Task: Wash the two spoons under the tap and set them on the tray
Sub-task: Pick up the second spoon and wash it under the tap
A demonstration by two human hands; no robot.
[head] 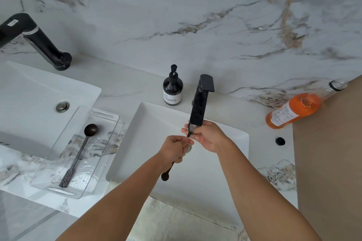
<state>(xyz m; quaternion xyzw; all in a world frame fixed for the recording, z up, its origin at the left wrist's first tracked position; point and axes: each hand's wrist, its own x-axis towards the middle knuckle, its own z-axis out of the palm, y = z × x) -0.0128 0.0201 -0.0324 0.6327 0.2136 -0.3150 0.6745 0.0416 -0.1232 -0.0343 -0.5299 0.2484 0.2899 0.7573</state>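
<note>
About halfway done. One dark spoon already lying in the clear tray, to the left of the black tap, round bowl end pointing away and holed handle end pointing near. Looks washed and put down, so that part seems finished. Second spoon not on the tray yet, held under the black tap, over the white sink. Left hand below the tap, grip closed around the middle of the second spoon, with the round bowl end sticking out underneath. Right hand right at the tap's mouth, grip pinched narrow on the top end of the same spoon, as if rubbing it. Water looks to be running there, though hard to see well. Still to do: finish the rinse, carry the second spoon left from the tap, lay it in the tray beside the first one. Plenty of room in the tray for that. Dark soap bottle standing just left of the tap, on the marble desk. Orange bottle lying on its side to the right of the tap, well apart. Neither needed for what is left.
</note>
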